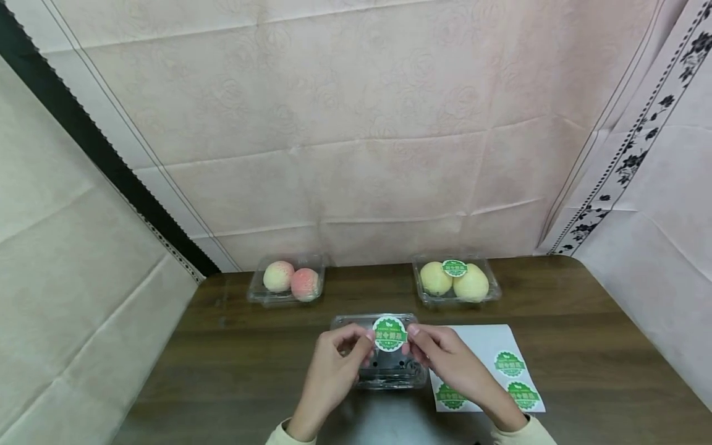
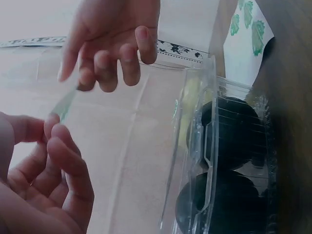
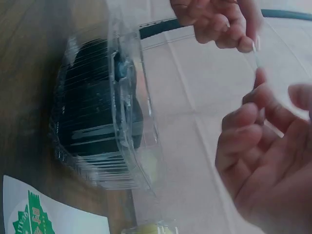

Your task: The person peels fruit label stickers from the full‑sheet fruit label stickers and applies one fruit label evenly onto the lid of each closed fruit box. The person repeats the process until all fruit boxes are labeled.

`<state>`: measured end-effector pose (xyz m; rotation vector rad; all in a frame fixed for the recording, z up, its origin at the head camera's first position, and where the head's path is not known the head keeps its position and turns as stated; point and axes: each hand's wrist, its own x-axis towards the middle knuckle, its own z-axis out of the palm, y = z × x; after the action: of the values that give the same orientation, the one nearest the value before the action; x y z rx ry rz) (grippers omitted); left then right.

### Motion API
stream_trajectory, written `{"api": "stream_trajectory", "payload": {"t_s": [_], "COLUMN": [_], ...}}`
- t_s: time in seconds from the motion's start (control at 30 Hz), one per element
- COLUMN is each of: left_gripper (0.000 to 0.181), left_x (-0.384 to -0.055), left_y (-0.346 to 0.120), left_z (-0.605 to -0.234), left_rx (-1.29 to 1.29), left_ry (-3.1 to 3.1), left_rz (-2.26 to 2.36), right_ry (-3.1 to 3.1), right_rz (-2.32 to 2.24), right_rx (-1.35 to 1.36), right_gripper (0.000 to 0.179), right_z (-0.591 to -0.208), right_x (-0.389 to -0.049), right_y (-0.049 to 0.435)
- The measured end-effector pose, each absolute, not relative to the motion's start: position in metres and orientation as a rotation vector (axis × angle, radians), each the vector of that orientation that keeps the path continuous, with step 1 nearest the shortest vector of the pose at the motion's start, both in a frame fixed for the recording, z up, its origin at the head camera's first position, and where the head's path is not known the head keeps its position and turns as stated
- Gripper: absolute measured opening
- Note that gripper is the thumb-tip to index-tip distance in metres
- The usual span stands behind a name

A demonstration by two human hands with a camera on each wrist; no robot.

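Note:
Between both hands, above a clear lidded box, is a round green-and-white sticker [image 1: 390, 334]. My left hand [image 1: 340, 357] pinches its left edge between thumb and fingertips, as the left wrist view also shows. My right hand [image 1: 449, 358] is at the sticker's right edge; in the right wrist view an index fingertip [image 3: 261, 77] meets it while the thumb [image 3: 299, 95] stands apart. Below, the clear plastic box [image 1: 392, 378] sits closed on the table, with two dark round things [image 2: 233, 129] inside.
A white sticker sheet [image 1: 486, 346] with several green labels lies under the right forearm. Behind stand a clear box with two pink-and-cream peaches [image 1: 305, 284] and another with two pale yellow fruits [image 1: 471, 283], its lid labelled [image 1: 454, 267]. Cloth walls [image 1: 356, 185] border the brown table [image 1: 233, 371].

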<state>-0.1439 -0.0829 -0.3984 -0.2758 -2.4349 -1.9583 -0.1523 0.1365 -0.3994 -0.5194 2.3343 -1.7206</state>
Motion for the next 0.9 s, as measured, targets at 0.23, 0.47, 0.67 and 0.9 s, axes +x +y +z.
{"api": "stream_trajectory", "payload": {"t_s": [0.23,0.47,0.67,0.9], "left_gripper": [0.022,0.023,0.023,0.022], "left_x": [-0.145,-0.148,-0.151,-0.154], "left_y": [-0.088,-0.094,-0.093,-0.093], "left_z": [-0.405,-0.411,-0.418,-0.419], "left_rx": [-0.185,-0.077,-0.083,-0.204], "left_ry": [-2.398,-2.446,-2.48,-2.57], "left_rz": [-1.771,-1.892,-1.96,-1.709], "right_ry": [2.587,2.59,2.648,2.664], "right_rz": [-1.604,-1.617,-1.642,-1.64], "right_rx": [-0.266,-0.36,-0.352,-0.266], "right_gripper": [0.046,0.03,0.014,0.013], "right_z": [-0.403,-0.409,-0.417,-0.418], "right_x": [-0.155,-0.158,-0.163,-0.163], "right_y": [0.131,0.125,0.116,0.11]}}
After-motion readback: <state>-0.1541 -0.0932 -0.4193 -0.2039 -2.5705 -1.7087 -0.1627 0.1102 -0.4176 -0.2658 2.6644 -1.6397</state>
